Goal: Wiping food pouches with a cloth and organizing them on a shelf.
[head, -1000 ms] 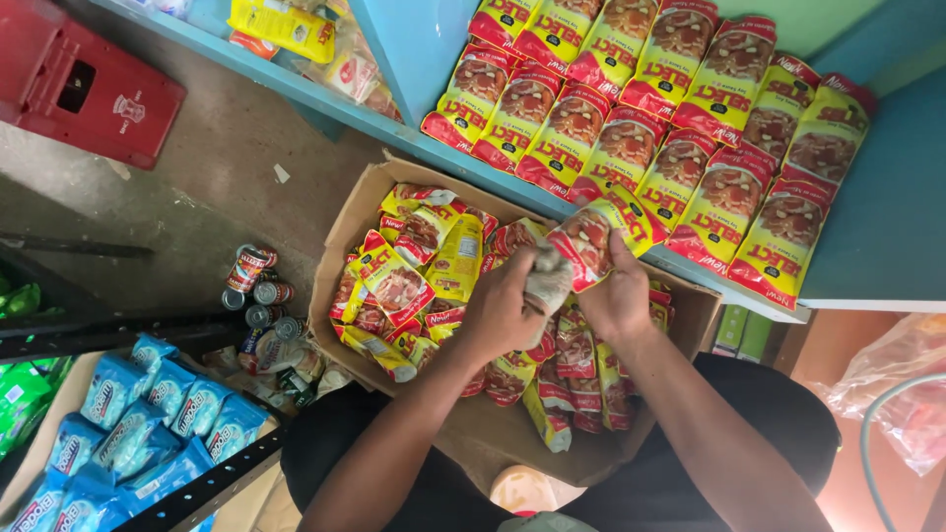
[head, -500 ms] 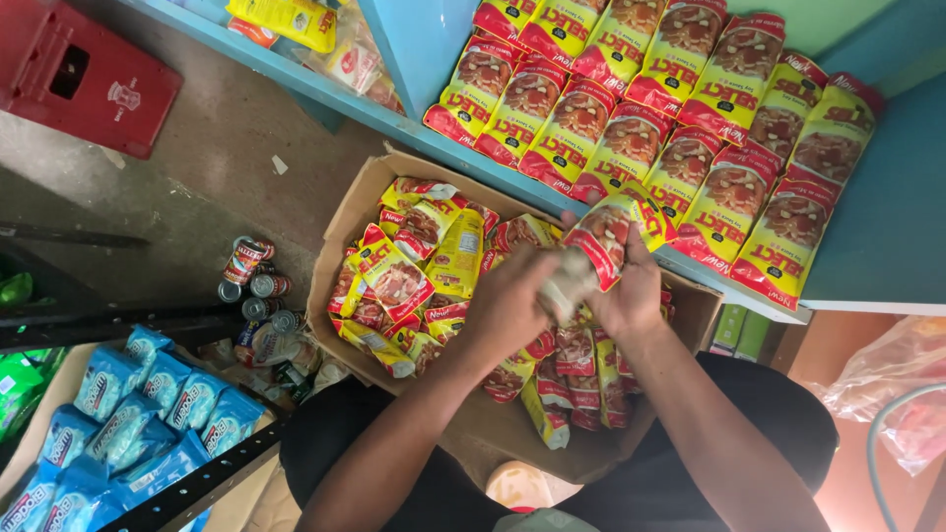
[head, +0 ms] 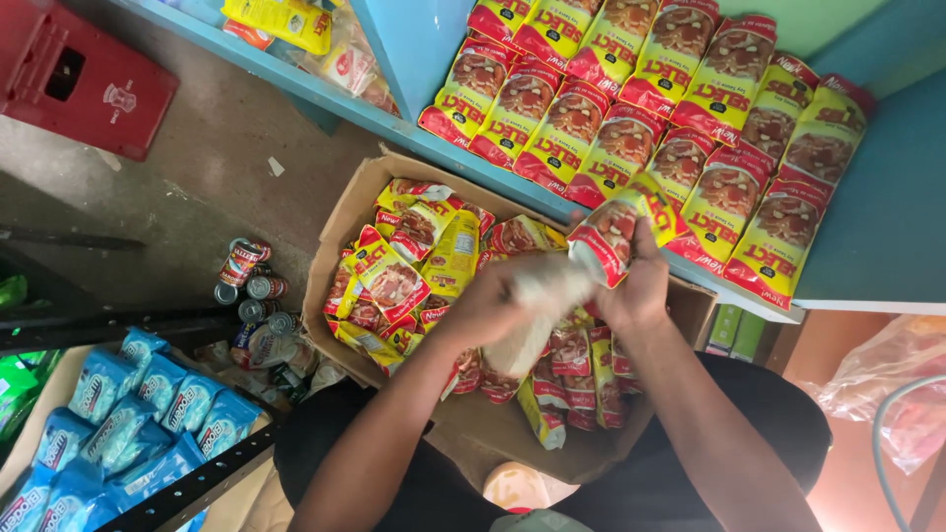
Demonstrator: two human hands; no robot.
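Blue shelf point(head: 887, 246): rows of red-and-yellow pouches point(head: 690, 108) laid flat, overlapping. Below it, an open cardboard box point(head: 340, 246) holds more such pouches, loosely heaped. Blue sachets point(head: 128, 414) fill a tray at lower left; tins point(head: 251, 281) stand on the floor beside the box. Above the box, right hand point(head: 641, 286) grasps one red-and-yellow pouch point(head: 611, 232); left hand point(head: 493, 300) clenches a whitish cloth point(head: 537, 305) against it.

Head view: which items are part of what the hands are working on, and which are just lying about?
In hand:
- left hand with white cloth
- right hand holding red-yellow packet
- cardboard box of packets
- shelf rows of packets

Lying about:
- cans
- red crate
- blue sachets
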